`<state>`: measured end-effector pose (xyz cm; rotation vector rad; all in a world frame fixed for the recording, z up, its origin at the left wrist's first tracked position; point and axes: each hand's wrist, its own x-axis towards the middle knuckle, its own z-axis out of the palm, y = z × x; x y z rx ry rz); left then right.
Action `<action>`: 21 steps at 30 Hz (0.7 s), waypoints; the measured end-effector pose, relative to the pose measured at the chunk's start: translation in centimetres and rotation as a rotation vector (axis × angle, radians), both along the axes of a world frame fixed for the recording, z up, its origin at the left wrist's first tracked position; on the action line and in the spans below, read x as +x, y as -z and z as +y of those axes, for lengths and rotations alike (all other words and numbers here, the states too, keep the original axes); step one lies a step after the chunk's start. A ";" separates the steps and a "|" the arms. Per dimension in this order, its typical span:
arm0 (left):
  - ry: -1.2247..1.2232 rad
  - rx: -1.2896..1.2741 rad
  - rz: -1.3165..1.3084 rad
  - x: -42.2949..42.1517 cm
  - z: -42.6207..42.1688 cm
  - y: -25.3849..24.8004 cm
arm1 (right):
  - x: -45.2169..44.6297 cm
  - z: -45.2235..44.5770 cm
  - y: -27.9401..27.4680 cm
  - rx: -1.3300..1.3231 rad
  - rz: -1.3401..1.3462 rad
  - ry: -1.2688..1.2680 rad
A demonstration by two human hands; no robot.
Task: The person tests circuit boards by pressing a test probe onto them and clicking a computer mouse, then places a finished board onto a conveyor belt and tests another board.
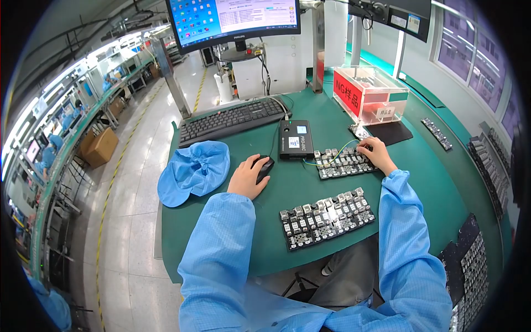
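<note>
My left hand (248, 178) rests over a black computer mouse (265, 169) on the green mat, its fingers curled round it. My right hand (377, 155) is at the right end of the upper panel of small circuit boards (345, 162), fingertips pinched; what lies between them is too small to make out. A green and yellow wire (338, 153) runs from a black box with a small screen (296, 139) toward those fingertips. Closer to me lies a second panel of boards (327, 218), touched by neither hand.
Behind are a keyboard (231, 120) and a monitor (235, 21). A blue cap (194, 172) lies at the left. A clear box with a red label (369, 95) stands at the back right. More board panels (473, 271) are at the far right.
</note>
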<state>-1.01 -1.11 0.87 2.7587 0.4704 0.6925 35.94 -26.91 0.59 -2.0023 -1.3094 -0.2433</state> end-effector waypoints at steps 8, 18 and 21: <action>0.005 0.002 -0.001 0.0 0.1 0.0 | 0.1 0.1 0.0 -0.019 -0.017 0.002; 0.021 0.026 -0.046 0.1 0.4 0.5 | -0.3 0.0 -0.3 -0.026 -0.010 0.011; 0.004 0.005 0.004 0.0 0.1 0.1 | -0.4 0.0 -0.4 -0.029 0.011 0.009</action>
